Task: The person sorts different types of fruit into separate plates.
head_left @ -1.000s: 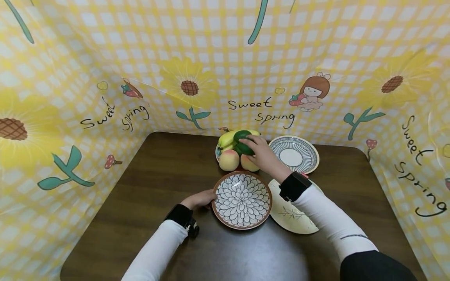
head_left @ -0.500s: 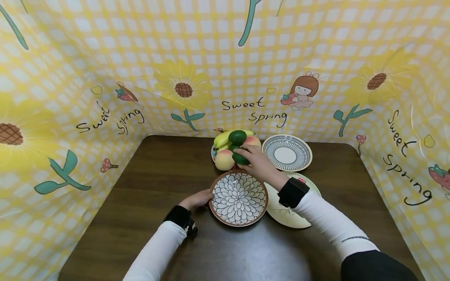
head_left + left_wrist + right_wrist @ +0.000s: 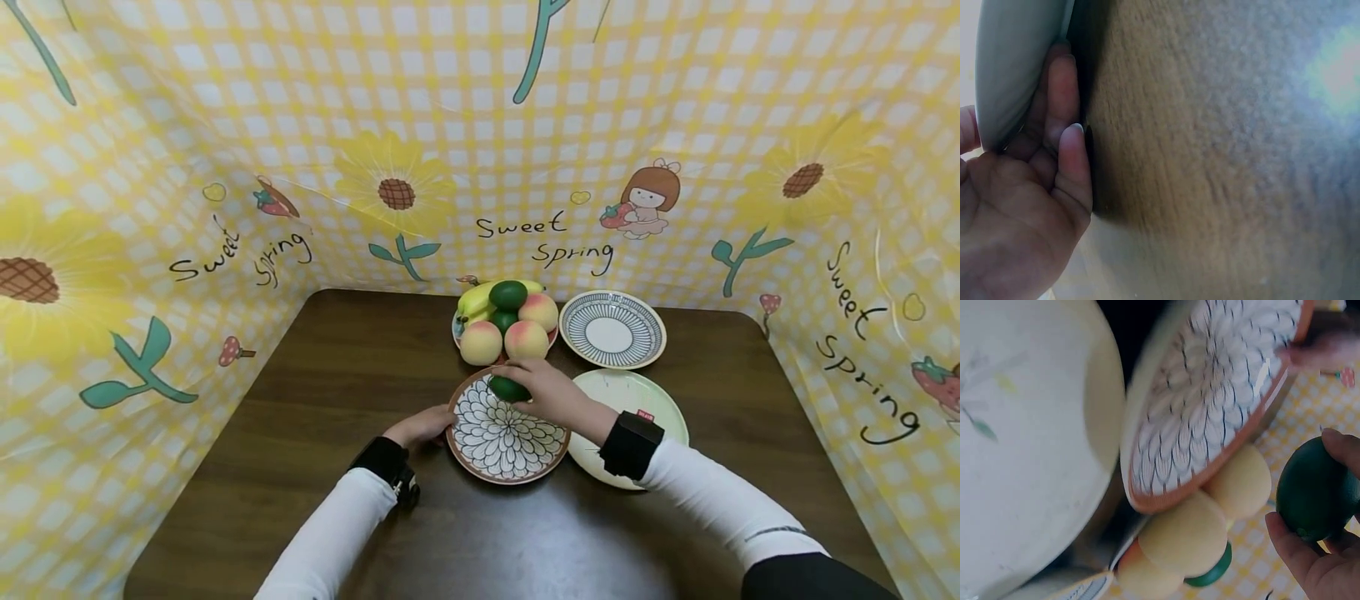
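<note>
We see a dark green oval fruit [image 3: 508, 389] in the head view over the far part of a petal-patterned bowl [image 3: 510, 450], pinched by the right hand [image 3: 551, 390]; the right wrist view shows this fruit apart from the bowl, its near end partly covered by fingers. The left hand [image 3: 420, 427] grips the bowl's left rim; from the head we lose most of its fingers, but the left wrist view shows them curled beneath the pale underside [image 3: 1019, 69]. Just beyond the bowl, a fruit plate [image 3: 553, 338] holds three peaches [image 3: 481, 343], two more green fruits [image 3: 507, 295], one partly hidden, and bananas [image 3: 480, 300] we cannot count. To the bowl's right we find one cream plate [image 3: 660, 408], partly covered by the right forearm; only the right wrist view shows its leaf sprig [image 3: 985, 429] clearly. Beyond the bowl to the right lies one line-patterned plate [image 3: 607, 333], cut off in the right wrist view.
</note>
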Demonstrator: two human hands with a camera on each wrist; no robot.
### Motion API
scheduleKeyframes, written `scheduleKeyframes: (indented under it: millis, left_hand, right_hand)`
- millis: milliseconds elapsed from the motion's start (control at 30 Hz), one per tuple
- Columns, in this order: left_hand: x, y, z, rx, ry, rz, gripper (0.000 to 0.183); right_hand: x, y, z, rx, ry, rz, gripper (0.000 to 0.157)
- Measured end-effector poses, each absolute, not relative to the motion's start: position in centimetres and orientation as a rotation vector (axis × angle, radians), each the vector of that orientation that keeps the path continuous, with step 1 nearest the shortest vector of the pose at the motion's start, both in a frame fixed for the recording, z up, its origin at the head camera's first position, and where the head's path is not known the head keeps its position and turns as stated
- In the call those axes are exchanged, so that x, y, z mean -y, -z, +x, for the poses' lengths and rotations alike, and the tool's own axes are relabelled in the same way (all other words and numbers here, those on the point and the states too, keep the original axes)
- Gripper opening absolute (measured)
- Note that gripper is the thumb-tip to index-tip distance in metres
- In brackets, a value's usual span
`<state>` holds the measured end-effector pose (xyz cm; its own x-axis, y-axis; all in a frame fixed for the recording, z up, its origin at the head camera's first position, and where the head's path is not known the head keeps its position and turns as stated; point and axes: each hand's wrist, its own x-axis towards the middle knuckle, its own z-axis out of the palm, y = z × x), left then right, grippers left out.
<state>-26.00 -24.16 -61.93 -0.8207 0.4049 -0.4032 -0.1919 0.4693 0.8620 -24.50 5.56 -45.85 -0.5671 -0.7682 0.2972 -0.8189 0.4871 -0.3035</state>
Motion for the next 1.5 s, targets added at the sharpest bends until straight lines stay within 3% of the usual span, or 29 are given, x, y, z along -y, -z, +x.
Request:
scheduleKeyframes:
  millis: [133,267,733,1500]
  left_hand:
    - [22.2,56.3,-23.1,-2.151,-1.369,0.083,0.039]
    - [21.1,53.4,-21.6,-2.159,-1.357,0.012,0.042]
    - [21.5,52.7,-21.7,-2.173,-1.343,-0.026,0.046]
    - [21.1,53.2,-21.6,-2.16,-1.357,-0.036,0.048]
  right_hand:
    - [-5.3,46.9,-23.3,2.597,-0.589,1.469,0.058]
    - [-5.0,47.8,-22.4,2.6,-0.553,1.528,0.056]
    - [-4.9,50.0,-20.3,2.763,-0.464,1.599,0.056]
    - [-4.8,50.3,-20.0,2.846,-0.433,1.573,0.052]
